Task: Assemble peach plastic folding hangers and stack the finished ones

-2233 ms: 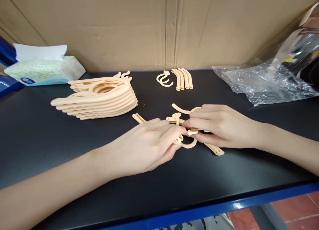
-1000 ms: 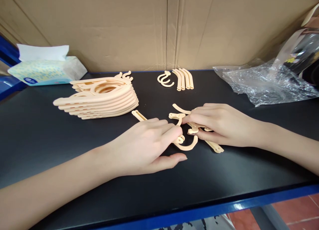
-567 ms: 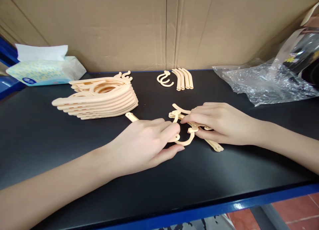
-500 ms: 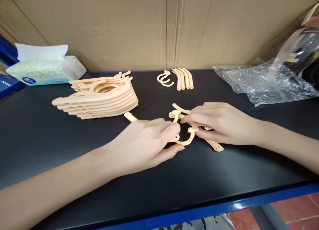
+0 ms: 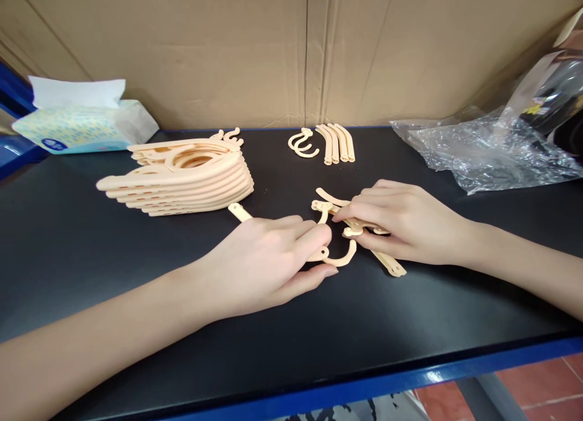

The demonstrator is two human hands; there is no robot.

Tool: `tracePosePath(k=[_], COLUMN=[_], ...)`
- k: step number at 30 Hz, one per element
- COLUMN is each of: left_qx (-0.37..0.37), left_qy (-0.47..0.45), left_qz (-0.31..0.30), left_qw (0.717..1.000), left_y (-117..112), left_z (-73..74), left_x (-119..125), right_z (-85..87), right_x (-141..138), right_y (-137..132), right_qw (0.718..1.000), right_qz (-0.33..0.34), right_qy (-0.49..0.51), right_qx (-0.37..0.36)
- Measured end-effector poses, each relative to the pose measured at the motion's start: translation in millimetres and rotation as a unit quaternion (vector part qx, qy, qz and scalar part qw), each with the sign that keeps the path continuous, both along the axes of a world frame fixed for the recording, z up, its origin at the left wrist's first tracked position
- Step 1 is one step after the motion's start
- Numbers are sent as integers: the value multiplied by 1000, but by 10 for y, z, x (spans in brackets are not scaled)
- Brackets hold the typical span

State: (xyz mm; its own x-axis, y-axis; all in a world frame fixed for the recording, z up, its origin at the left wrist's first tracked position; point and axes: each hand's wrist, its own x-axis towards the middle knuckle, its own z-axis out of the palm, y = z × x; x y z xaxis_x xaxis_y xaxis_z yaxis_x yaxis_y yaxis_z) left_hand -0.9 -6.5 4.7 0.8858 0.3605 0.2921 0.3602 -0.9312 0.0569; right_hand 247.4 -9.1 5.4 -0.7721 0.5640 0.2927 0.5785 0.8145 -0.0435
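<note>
My left hand (image 5: 273,260) is closed over a cream plastic hanger arm (image 5: 239,212), whose two ends stick out from under the fingers. A curved cream hook (image 5: 345,258) lies by its fingertips. With thumb and fingers closed, my right hand (image 5: 401,220) holds some cream hanger parts (image 5: 386,262) low over the table. The knobbed end of a hook (image 5: 352,232) shows at its thumb, and a curved strip (image 5: 330,197) pokes out beyond the fingers. My palms hide how these parts join.
A stack of cream folding hangers (image 5: 200,187) stands at the left on the black table (image 5: 273,360). Loose hooks (image 5: 304,149) and several curved strips (image 5: 336,144) lie at the back. Around them are a tissue pack (image 5: 86,129), a clear plastic bag (image 5: 483,150) and a cardboard wall (image 5: 228,50).
The knobbed hook end at my right thumb has shifted slightly left and now sits apart from the curved hook below. My left hand has hardly moved.
</note>
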Motion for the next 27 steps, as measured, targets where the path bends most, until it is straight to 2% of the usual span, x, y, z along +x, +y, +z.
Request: tracePosePath(k=[14,27], left_qx=[-1,0], left_qy=[4,5], left_qz=[-1,-1], left_qw=[1000,1000], left_y=[1,15], left_z=[-1,-28], left_x=[-12,-6], right_z=[-24,20], right_x=[11,6], right_y=[5,1], right_qw=[1000,999], right_qz=[4,-16], right_qy=[3,-15], right_qx=[2,-44])
